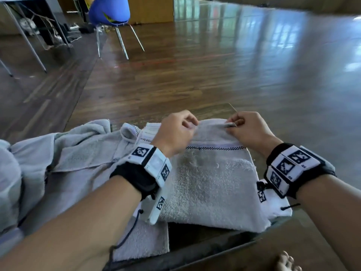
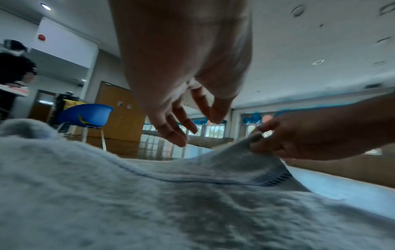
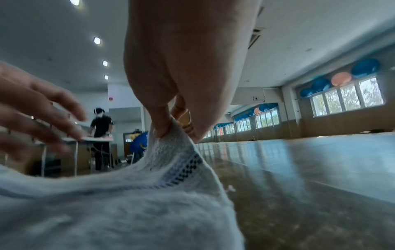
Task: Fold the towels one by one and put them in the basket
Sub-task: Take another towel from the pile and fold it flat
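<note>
From the head camera, a white terry towel (image 1: 211, 182) with a checked woven border band is lying folded into a rough rectangle on a dark glossy surface (image 1: 211, 249). The right hand (image 1: 252, 130) is pinching the towel's far right corner, its fingers (image 1: 234, 122) curled tight on the hem. The left hand (image 1: 175, 132) is sitting at the towel's far edge, left of the right hand, fingers loosely curled; whether it is gripping cloth cannot be told here. A heap of crumpled pale grey towels (image 1: 64, 157) is lying left of the folded towel. A blue shell chair (image 1: 109, 10) on thin metal legs is standing on the polished wood floor (image 1: 214, 75) well beyond the towel.

From the left wrist, the left hand (image 2: 181, 76) is hanging above the nubby pile of the towel (image 2: 149, 203), fingers (image 2: 171, 133) relaxed and slightly spread, holding nothing. The right hand (image 2: 310, 137) is lifting the corner into a peak.

From the right wrist, the right hand's (image 3: 181, 76) thumb and fingers (image 3: 160, 125) are pinching the looped cloth of the towel (image 3: 128, 211) beside the checked band.
</note>
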`<state>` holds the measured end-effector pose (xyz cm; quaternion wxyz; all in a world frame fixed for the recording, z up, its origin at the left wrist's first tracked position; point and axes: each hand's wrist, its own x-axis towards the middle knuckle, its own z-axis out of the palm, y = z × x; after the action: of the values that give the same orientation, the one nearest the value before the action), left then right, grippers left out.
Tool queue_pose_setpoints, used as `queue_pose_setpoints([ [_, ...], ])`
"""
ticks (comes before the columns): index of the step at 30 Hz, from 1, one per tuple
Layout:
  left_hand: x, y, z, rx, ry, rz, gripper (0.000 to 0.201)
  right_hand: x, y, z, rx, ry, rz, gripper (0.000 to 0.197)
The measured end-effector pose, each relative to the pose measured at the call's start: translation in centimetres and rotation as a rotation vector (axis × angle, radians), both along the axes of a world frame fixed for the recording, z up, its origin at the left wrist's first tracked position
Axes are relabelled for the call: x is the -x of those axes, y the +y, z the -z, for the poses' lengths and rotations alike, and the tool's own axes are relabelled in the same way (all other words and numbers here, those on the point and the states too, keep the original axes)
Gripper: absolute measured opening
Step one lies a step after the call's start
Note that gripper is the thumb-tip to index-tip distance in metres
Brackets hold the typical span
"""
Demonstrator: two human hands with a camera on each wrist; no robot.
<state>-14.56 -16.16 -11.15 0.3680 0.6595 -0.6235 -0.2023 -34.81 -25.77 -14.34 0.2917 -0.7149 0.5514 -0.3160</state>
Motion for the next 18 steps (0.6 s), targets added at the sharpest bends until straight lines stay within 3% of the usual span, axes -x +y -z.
queue_pose_setpoints([
  [4,2.9,1.2,-1.0,0.095,-0.012,0.17,0.02,-0.3,3.1,-2.0,0.1,-0.128,-0.018,0.021],
  [7,4.1,2.1,-1.5,0.193,0.039,0.144,0.017,-0.5,5.7,-2.9,0.144,-0.189,-0.069,0.016],
  [11,4.1,3.2,-2.2,0.268,0.052,0.165,0.027,-0.1,7.9,-4.0,0.182,-0.225,-0.113,0.016],
  [14,3.6,3.7,-2.4,0.277,0.128,0.151,0.02,0.1,8.8,-4.6,0.106,-0.296,-0.198,0.021],
  [18,3.0,3.7,-2.0,0.246,0.111,0.127,0.01,-0.4,9.6,-5.3,0.061,-0.309,-0.258,0.025],
])
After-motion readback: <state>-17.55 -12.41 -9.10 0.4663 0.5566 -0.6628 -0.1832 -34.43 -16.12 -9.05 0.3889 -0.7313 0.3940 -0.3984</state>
